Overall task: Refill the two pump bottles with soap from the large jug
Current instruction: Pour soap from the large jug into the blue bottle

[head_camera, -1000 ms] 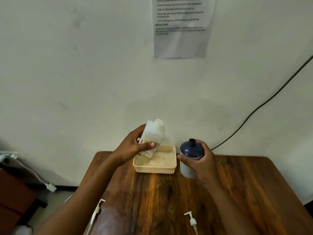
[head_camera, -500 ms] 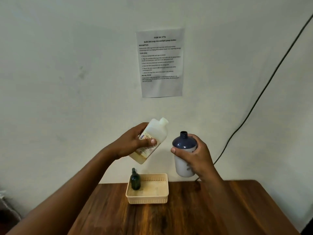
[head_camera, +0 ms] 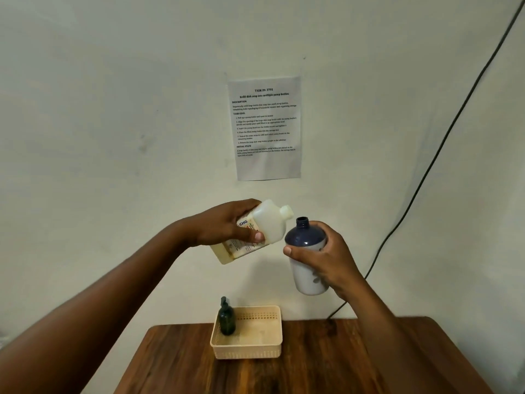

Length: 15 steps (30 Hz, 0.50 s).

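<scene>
My left hand [head_camera: 227, 223] grips the white soap jug [head_camera: 270, 223] in the air, tilted with its open spout pointing up and right; yellowish soap sits in its lower end. My right hand [head_camera: 326, 257] holds the blue-and-white pump bottle [head_camera: 305, 251] upright beside it, its neck open and just below the jug's spout. The jug's body touches or nearly touches the bottle's shoulder. A small dark green pump bottle [head_camera: 226, 318] with its pump head on stands in the left part of the cream basket [head_camera: 250, 351].
The basket sits at the far edge of a wooden table [head_camera: 312, 365] against a white wall. A printed task sheet [head_camera: 265, 127] hangs on the wall above my hands. A black cable [head_camera: 426, 172] runs down the wall on the right.
Both hands have lifted the jug and the blue bottle well above the table and drawn them together. The jug has tilted further toward the bottle's neck. My view has risen, hiding the near table.
</scene>
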Each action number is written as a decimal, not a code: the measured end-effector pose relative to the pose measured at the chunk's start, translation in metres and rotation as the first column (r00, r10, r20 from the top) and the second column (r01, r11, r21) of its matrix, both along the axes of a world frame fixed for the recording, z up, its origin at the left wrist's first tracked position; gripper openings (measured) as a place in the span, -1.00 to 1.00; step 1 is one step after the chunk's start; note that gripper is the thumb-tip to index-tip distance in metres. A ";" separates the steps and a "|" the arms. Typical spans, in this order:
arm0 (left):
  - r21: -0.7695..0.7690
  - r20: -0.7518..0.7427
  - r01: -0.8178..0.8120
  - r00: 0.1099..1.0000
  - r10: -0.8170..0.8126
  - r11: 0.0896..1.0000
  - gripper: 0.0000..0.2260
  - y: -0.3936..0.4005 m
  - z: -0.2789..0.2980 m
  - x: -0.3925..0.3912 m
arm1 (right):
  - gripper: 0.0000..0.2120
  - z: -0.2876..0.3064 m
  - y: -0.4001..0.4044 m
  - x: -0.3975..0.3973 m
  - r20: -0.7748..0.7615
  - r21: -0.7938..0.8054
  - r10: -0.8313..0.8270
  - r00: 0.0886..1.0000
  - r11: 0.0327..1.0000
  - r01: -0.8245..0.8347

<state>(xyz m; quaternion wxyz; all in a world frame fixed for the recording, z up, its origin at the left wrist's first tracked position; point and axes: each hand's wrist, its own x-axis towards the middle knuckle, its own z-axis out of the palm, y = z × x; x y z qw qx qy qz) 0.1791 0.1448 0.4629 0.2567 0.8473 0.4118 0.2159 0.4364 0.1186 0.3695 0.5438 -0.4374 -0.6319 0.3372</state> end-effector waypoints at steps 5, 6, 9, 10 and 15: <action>0.049 -0.078 0.036 0.996 -0.032 0.998 -0.49 0.000 0.009 0.003 | -0.30 0.003 -0.002 0.001 0.010 0.000 0.015 1.000 1.000 -0.015; 0.056 -0.081 0.040 0.996 -0.036 0.998 -0.49 0.000 0.010 0.003 | -0.31 0.004 -0.002 0.002 0.007 0.001 0.016 1.000 1.000 -0.016; 0.062 -0.082 0.047 0.996 -0.042 0.997 -0.49 -0.001 0.013 0.005 | -0.31 0.004 -0.003 0.004 0.008 0.001 0.019 1.000 1.000 -0.019; 0.062 -0.076 0.047 0.996 -0.042 0.997 -0.49 -0.001 0.013 0.006 | -0.30 0.004 -0.003 0.004 0.012 -0.001 0.018 1.000 1.000 -0.018; 0.066 -0.084 0.058 0.995 -0.052 0.996 -0.53 -0.001 0.018 0.008 | -0.28 0.005 -0.005 0.004 0.020 0.014 0.011 1.000 1.000 -0.012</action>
